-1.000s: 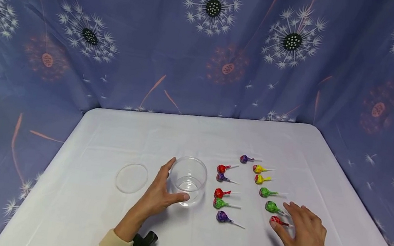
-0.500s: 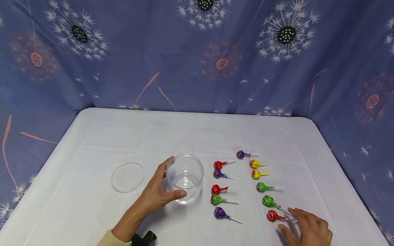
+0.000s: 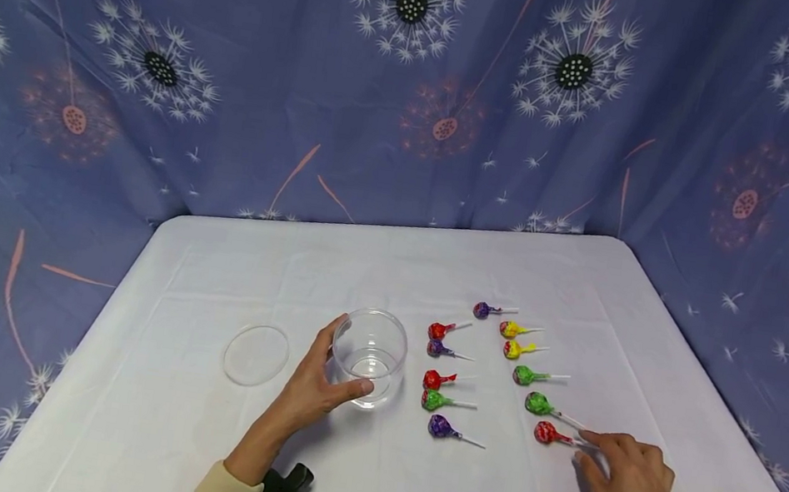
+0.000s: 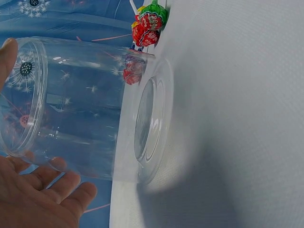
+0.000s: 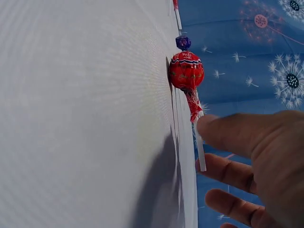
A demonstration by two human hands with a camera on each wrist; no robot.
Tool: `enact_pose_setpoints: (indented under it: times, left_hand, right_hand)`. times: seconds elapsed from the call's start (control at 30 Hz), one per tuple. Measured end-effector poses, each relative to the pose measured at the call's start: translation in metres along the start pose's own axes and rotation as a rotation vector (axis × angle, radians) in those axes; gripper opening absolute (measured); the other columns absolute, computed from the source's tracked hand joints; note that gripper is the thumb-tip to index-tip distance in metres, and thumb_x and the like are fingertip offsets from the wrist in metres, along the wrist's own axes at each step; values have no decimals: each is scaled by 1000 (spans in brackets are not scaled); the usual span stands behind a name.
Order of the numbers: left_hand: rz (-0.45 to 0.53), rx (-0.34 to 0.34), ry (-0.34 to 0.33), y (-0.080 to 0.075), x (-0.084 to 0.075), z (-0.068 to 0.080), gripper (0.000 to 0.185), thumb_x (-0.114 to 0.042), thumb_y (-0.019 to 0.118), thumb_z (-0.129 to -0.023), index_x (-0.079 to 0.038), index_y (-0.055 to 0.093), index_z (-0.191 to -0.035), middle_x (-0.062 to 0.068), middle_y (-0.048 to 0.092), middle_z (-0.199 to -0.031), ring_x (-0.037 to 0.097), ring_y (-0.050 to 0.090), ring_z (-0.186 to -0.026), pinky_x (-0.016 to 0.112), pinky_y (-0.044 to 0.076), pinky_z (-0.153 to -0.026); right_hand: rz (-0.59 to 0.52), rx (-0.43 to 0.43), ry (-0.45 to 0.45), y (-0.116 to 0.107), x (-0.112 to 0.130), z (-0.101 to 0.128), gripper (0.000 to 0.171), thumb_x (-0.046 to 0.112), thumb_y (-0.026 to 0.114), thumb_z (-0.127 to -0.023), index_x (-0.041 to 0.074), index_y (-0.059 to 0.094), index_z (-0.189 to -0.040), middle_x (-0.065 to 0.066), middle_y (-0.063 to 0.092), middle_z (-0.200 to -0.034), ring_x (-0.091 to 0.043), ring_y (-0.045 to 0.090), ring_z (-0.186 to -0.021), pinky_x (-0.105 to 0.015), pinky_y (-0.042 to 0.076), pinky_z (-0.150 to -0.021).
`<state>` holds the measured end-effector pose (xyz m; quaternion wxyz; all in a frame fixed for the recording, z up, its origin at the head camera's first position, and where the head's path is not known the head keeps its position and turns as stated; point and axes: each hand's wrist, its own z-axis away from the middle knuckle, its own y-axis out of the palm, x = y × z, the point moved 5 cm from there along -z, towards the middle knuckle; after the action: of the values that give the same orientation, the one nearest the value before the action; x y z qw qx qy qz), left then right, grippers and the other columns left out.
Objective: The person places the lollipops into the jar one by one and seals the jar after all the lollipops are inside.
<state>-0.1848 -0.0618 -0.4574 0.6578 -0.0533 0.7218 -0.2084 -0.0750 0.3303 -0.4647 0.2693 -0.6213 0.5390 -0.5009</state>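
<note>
Touching the right hand's [image 3: 629, 489] fingers [image 5: 228, 133], the red lollipop's [image 3: 546, 433] stick.

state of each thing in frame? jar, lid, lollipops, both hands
clear jar: upright, open, empty
lid: off, flat on the table left of the jar
near red lollipop: lying flat, stick under right hand's fingers
left hand: grips the jar
right hand: touching the stick

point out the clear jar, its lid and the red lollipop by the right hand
clear jar [image 3: 370, 356]: head view, on its side wall
lid [image 3: 256, 354]: head view, on the flat middle of the disc
red lollipop [image 5: 186, 71]: right wrist view, on the wrapped candy head
</note>
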Motion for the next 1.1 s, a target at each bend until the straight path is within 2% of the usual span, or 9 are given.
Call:
enact_pose_setpoints:
  times: [0.73,1.1]
  left_hand:
    - [8,-2,-10,-2,0,2,99,-34,82,-71,-30,21,-148,6,31,-153,36,31,-140,54,26,-114]
    - [37,-5,21,-2,-4,1,99,-32,83,-70,-24,23,-149,7,32,-152,29,32,-140,50,27,-115]
  right_hand:
    - [6,63,49,4,-10,3,14,8,74,-73,8,74,-87,-5,62,-75,-32,46,-80,-50,26,-70]
    - [-59,70,57,1,-8,1,9,8,73,-77,7,74,-87,-8,64,-80,-32,48,-84,-50,26,-74]
